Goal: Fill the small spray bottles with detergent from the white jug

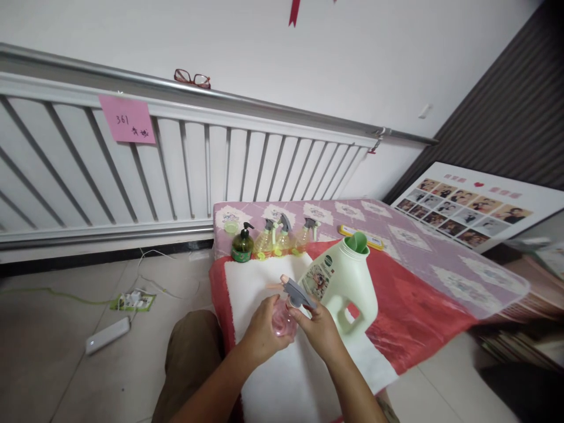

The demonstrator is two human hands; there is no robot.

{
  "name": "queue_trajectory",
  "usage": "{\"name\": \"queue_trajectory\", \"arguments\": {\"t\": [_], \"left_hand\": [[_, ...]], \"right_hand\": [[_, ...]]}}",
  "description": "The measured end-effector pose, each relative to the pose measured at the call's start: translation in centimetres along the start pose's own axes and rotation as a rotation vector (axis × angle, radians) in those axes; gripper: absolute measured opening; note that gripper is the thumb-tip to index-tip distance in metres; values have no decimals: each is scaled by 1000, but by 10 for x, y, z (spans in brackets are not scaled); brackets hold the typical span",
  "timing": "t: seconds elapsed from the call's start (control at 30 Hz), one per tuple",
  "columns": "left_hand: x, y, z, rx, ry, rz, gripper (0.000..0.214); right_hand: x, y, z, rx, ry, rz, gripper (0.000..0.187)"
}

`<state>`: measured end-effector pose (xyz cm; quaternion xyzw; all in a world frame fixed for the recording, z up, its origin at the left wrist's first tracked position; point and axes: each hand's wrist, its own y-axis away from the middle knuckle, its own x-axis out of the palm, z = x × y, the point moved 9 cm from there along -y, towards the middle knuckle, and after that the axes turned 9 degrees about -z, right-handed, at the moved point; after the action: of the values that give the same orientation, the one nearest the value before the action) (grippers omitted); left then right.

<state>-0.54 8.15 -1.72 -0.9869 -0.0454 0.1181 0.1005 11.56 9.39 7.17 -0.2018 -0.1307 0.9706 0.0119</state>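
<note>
My left hand (263, 332) is wrapped round a small pink spray bottle (282, 320) held over a white towel (282, 376). My right hand (318, 330) pinches the bottle's grey trigger head (297, 292) from the right. Just behind my right hand stands a big white jug (346, 285) with a green funnel (358, 242) in its mouth. Further back, three yellowish spray bottles (284, 238) and a dark green pump bottle (242, 244) stand in a row.
The towel lies on a red sheet (414, 311) over a low table with a patterned purple cloth (396, 229). A white radiator (176, 170) lines the wall, glasses (192, 78) on top. A power strip (107, 335) lies on the floor left. A photo board (476, 208) leans right.
</note>
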Motion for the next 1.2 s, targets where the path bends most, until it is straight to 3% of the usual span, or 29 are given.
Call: {"name": "queue_trajectory", "arguments": {"t": [0.67,1.0,1.2], "left_hand": [[0,3,0,49,-50,-11,89],[0,2,-2,28,-65,7,91],[-1,1,-2,24,-36,-6,92]], "right_hand": [[-1,4,11,49,230,-85,14],[1,-2,23,-21,219,74,10],[4,-2,20,-5,130,100,20]]}}
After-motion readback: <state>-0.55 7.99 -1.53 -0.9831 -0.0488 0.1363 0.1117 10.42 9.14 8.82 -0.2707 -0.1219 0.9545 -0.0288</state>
